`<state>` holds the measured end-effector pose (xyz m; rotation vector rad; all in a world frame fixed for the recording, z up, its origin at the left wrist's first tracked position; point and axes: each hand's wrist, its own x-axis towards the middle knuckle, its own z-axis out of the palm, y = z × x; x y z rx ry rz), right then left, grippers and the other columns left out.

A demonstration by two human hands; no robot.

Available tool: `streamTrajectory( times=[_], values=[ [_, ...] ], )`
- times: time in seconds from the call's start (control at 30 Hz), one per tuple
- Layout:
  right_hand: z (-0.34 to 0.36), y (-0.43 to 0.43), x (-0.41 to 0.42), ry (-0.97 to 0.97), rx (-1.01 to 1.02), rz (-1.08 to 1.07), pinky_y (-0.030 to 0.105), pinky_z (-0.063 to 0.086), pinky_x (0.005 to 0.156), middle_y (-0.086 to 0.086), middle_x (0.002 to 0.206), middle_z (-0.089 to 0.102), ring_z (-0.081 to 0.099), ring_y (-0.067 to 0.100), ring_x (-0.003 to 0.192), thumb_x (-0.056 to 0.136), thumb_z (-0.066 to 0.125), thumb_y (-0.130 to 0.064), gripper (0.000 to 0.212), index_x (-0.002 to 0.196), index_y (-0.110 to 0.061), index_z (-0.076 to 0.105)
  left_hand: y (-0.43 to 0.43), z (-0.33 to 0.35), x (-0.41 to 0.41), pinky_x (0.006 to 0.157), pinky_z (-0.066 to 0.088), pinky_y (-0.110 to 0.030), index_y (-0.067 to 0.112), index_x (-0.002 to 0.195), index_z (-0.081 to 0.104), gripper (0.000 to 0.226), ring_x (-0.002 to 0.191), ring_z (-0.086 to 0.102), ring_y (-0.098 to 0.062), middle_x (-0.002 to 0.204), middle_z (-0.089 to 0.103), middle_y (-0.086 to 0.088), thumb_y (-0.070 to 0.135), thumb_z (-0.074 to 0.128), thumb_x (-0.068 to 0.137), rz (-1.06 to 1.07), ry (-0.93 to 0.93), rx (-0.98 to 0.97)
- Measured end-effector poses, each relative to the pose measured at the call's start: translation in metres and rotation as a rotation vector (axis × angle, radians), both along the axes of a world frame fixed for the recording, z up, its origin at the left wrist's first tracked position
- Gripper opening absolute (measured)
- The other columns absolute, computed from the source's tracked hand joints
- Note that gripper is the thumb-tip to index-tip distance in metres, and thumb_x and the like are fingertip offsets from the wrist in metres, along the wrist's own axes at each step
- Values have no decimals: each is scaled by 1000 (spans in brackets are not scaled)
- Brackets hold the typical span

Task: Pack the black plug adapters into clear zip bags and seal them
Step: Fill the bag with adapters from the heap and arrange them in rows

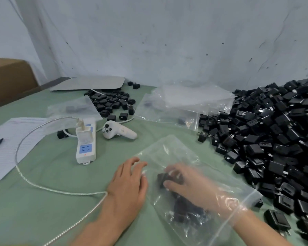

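A clear zip bag (169, 153) lies on the green table in front of me. My right hand (194, 187) is inside it up to the wrist, its fingers curled round a black plug adapter (164, 178). More black adapters (187, 208) lie in the bag under that hand. My left hand (128, 183) rests flat, fingers spread, on the bag's left edge. A big heap of black adapters (274, 139) fills the right side of the table.
A smaller adapter pile (112, 102) and spare clear bags (185, 102) lie at the back. A white power strip (85, 144) with a braided cable (43, 185), a white handheld controller (117, 132), a paper sheet with a pen (11, 139) and a cardboard box (9, 79) sit to the left.
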<state>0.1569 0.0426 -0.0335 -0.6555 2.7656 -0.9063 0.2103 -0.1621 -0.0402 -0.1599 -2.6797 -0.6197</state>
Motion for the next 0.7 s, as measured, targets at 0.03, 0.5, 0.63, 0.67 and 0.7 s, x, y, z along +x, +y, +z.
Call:
streamTrajectory(
  times=[0.03, 0.5, 0.63, 0.67, 0.7],
  values=[
    [3, -4, -3, 5, 31, -12, 6, 45, 61, -25, 87, 63, 58, -18, 81, 85, 56, -65, 14, 95, -60, 47, 2, 1, 4, 90, 52, -35, 17, 117, 65, 35, 106, 63, -21, 121, 61, -3, 28, 45, 91, -18, 28, 6],
    [-2, -55, -55, 54, 68, 53, 15, 48, 75, -15, 89, 62, 59, 6, 84, 90, 65, -47, 14, 96, -37, 58, -4, -13, 1, 119, 10, -25, 23, 155, 1, 65, 150, 10, -11, 164, 0, 3, 46, 29, 101, 145, -162, -68],
    [6, -66, -63, 77, 161, 32, 28, 48, 74, -14, 82, 62, 59, 9, 79, 85, 61, -60, 19, 84, -42, 55, -8, -12, -1, 118, 10, -23, 24, 156, -5, 68, 150, 9, -9, 164, -4, 4, 46, 29, 102, 130, -172, -78],
    [7, -69, -63, 92, 188, 16, 28, 49, 72, -12, 78, 64, 60, 10, 77, 83, 59, -65, 24, 83, -41, 55, -10, -12, -1, 118, 9, -23, 24, 156, -6, 68, 150, 9, -9, 164, -5, 5, 46, 29, 102, 126, -170, -76],
    [6, -71, -64, 100, 205, 3, 29, 51, 73, -11, 76, 65, 61, 11, 75, 82, 58, -68, 29, 82, -40, 55, -11, -12, -1, 118, 9, -22, 23, 156, -7, 68, 150, 8, -8, 164, -5, 6, 46, 29, 102, 119, -165, -75]
  ],
)
